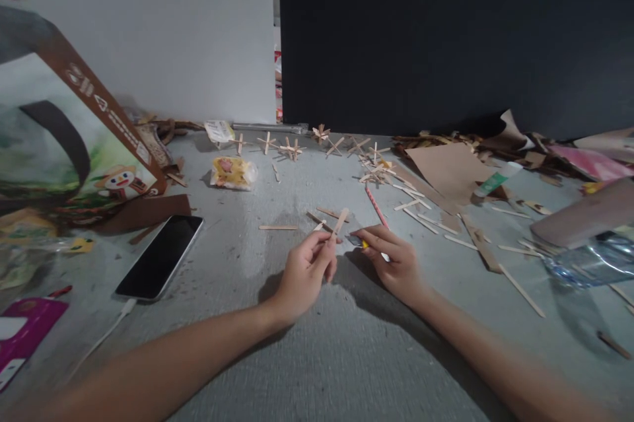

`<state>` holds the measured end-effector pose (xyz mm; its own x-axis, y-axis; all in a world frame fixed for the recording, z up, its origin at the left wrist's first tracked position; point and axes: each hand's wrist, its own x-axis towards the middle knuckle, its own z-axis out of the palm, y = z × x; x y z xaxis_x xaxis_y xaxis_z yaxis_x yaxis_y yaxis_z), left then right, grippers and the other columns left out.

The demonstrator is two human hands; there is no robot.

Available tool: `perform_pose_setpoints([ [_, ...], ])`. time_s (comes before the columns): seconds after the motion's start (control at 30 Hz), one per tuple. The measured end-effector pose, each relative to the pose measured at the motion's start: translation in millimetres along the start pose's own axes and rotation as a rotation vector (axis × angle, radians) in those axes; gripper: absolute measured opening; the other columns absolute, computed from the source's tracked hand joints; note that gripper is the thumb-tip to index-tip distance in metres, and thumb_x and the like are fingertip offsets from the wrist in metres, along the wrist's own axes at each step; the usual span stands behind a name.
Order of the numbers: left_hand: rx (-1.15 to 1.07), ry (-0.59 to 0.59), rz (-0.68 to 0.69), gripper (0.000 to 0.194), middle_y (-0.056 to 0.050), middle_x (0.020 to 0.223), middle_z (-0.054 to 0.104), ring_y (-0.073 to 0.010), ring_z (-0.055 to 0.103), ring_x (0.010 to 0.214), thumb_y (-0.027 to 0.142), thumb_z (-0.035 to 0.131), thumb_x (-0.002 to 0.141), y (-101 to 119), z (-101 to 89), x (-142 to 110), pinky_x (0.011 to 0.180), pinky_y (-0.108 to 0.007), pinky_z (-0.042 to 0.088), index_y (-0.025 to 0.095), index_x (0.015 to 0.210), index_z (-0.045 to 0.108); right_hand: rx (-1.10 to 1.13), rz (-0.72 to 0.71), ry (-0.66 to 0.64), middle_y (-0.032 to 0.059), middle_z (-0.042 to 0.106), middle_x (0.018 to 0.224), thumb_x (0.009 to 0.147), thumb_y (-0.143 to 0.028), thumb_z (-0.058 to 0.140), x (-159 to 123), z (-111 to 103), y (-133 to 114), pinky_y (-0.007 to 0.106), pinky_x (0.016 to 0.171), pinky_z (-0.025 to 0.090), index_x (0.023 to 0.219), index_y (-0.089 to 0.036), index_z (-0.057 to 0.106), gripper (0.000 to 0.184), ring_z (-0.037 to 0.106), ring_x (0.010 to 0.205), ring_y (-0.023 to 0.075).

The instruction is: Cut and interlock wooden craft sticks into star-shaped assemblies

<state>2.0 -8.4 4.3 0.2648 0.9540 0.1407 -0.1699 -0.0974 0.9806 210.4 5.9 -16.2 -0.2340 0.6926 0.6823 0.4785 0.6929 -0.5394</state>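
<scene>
Between the thumb and fingers of my left hand (pixel 308 271) is a flat wooden craft stick (pixel 339 222), tilted up. Another stick end shows at those fingertips. My right hand (pixel 391 260) is closed on a small yellow thing with a grey end (pixel 365 244); its kind is mostly hidden by the fingers. The two hands are close but apart, above the grey table (pixel 317 356). Just beyond them lie a few loose sticks (pixel 278 228) and a red patterned pencil-like stick (pixel 376 206).
Crossed-stick pieces (pixel 267 142) line the back. Several loose sticks (pixel 420 220) and brown cardboard (pixel 448 171) lie right, with a green-white tube (pixel 498 179) and a clear plastic bottle (pixel 594 260). Left are a phone (pixel 161 257) on a cable, a snack packet (pixel 232 173) and a printed bag (pixel 74 125).
</scene>
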Motion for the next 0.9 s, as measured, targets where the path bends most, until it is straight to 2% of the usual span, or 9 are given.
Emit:
perform_pose_setpoints([
  [0.43,-0.084,-0.058,-0.059,0.051,0.008,0.056,0.052,-0.0115,0.046,0.049,0.064,0.066,0.096,2.7,1.3,-1.8,0.054,-0.026,0.036,0.018,0.118,0.061,0.035,-0.063,-0.054,0.0092,0.075,0.11,0.108,-0.019,0.055,4.2,1.4,-9.6,0.032,0.083,0.061,0.134,-0.03,0.074,0.034,0.073,0.097,0.02],
  [0.9,-0.12,-0.133,-0.076,0.064,0.008,0.055,0.052,-0.0108,0.046,0.049,0.064,0.064,0.098,-2.0,-2.3,-0.8,0.053,-0.026,0.036,0.014,0.138,0.066,0.046,-0.078,-0.069,0.0096,0.075,0.106,0.109,-0.022,0.054,3.4,2.9,-7.0,0.031,0.078,0.06,0.134,-0.03,0.075,0.034,0.073,0.091,0.0203],
])
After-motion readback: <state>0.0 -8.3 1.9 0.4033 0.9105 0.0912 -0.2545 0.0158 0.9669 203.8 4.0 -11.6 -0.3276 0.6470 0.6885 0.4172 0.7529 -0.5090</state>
